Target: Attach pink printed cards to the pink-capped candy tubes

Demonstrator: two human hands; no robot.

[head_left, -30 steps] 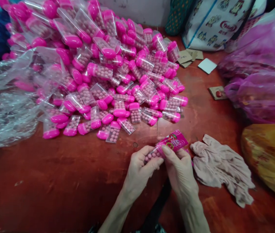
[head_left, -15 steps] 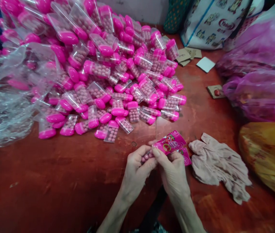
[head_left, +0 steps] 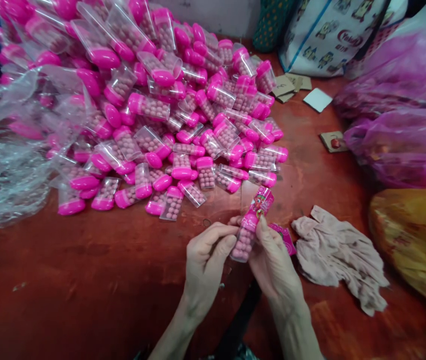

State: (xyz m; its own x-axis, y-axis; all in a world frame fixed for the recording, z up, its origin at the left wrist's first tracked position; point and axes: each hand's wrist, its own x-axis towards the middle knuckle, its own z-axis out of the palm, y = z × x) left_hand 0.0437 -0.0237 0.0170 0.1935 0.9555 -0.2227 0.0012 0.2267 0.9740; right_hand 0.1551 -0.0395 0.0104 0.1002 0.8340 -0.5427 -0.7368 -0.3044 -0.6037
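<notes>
Two bare hands meet above the near half of the worktop (head_left: pixel 115 287), right of its middle, and one bottle (head_left: pixel 243 245) is between them. Its clear end, packed with pink balls, points to the near edge; a printed sleeve (head_left: pixel 260 201) wraps the other end and leans towards the far right corner.

Right hand (head_left: pixel 277 265) has it: thumb across the front near the sleeve's lower border, the other fingers tucked behind, the gap no wider than the bottle. Left hand (head_left: pixel 208 257) is at the bottle's left side, thumb and forefinger only narrowly parted; whether they pinch or merely brush it, one cannot tell.

This looks like a light, stiff, smooth thing, likely a bit slippery, its load of balls apt to rattle. The sleeve seems thin and easily creased, so the firm clear walls look the safest hold, low down, flat side to flat side.

Another sleeve (head_left: pixel 287 241) peeps out beyond the right hand, held or lying, impossible to say. Just past it, towards the right edge, sits a crumpled cloth (head_left: pixel 340 257), and a great heap of pink-capped bottles (head_left: pixel 151 106) fills the far left corner.
</notes>
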